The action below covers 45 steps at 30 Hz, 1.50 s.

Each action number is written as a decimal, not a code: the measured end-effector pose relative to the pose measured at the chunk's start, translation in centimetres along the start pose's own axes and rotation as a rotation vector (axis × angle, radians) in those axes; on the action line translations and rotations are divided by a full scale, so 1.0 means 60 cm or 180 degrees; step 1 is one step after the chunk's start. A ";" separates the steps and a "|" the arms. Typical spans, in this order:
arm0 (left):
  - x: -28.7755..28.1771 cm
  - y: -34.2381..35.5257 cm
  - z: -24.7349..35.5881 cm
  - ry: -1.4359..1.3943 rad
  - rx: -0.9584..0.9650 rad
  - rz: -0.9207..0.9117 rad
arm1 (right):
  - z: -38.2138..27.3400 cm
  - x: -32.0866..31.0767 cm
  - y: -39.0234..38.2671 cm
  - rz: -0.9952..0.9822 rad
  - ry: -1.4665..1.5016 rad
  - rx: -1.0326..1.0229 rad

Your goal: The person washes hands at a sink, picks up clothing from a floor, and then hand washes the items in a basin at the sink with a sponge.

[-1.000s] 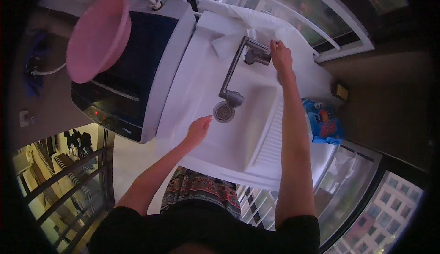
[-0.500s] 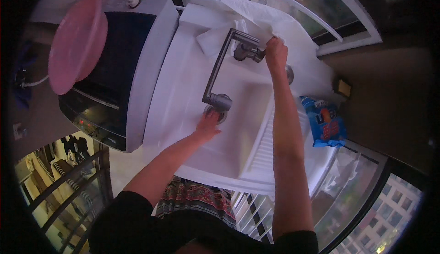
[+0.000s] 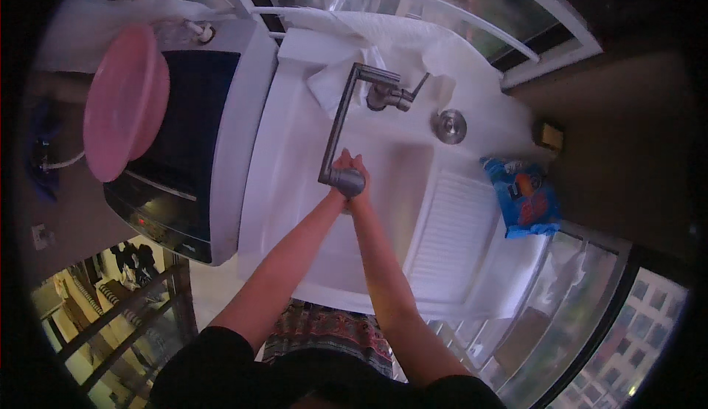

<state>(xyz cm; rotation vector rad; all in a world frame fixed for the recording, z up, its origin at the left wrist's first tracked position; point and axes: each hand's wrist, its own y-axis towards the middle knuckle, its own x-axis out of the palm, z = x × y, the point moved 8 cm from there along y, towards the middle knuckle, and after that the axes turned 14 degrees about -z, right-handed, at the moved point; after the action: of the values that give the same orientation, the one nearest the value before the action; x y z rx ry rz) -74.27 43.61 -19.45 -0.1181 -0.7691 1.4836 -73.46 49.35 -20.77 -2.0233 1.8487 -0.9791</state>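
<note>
Under the gray faucet (image 3: 340,125), over the white sink (image 3: 402,188), the left hand (image 3: 341,161) and right hand (image 3: 360,167) are close together. The faucet hides part of both, so I cannot tell if the fingers (image 3: 358,160) hold anything. Lifting fast could bump a hand, because the faucet hangs so near. The right hand was at the far lever (image 3: 421,86) 0.5 seconds ago; now it is away.

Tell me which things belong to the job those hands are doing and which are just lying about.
In the job:
left hand, right hand, beneath the spout
grey tap
white sink

Lying about, it seems:
pink basin on the washing machine
blue packet
round metal piece
</note>
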 end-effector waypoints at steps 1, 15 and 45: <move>0.008 0.007 -0.035 -0.0026 -0.0083 -0.0075 | 0.011 -0.018 -0.011 0.0198 0.0029 -0.0262; 0.042 -0.108 0.067 -0.0280 0.0918 -0.0374 | -0.034 0.055 -0.067 -0.0787 0.1539 0.0232; -0.077 -0.090 0.111 0.2779 0.0302 0.0511 | -0.416 -0.040 -0.089 0.1718 -0.2985 -0.1213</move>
<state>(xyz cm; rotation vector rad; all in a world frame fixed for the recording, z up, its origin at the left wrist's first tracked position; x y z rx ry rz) -72.73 36.16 -13.38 -0.7149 0.0201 1.4242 -84.29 59.15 0.28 -1.5323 1.8641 0.4398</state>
